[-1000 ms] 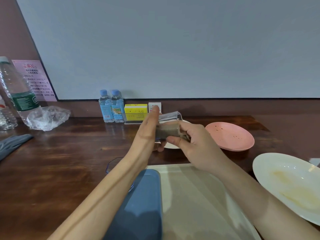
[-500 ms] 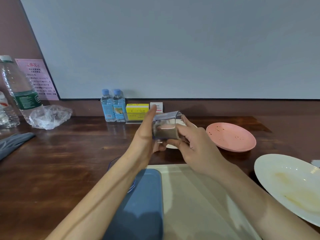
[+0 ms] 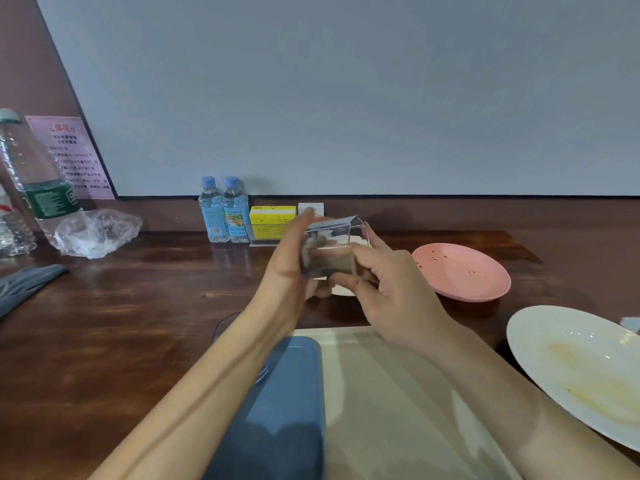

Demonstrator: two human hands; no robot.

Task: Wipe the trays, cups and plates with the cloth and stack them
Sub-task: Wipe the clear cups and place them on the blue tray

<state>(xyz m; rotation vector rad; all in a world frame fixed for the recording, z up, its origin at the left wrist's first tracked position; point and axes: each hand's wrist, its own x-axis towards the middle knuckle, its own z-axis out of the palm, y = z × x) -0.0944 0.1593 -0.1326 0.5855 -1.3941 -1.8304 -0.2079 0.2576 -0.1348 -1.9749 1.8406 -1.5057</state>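
Note:
A clear plastic cup lies on its side in the air above the table's middle. My left hand holds its base, fingers up along the bottom. My right hand pinches a brownish cloth that is stuffed inside the cup, thumb under the wall. Below my arms lie a blue tray and a cream tray, side by side. A stained pink plate sits to the right, and a large smeared white plate at the right edge. A small white plate is mostly hidden behind my hands.
Another clear cup shows partly under my left forearm. Two small water bottles and a yellow box stand at the wall. A large bottle, crumpled plastic and a grey cloth lie far left.
The cup has tilted and turned a little between my hands, and my right hand's fingers have shifted along its rim. Everything on the table stays where it was.

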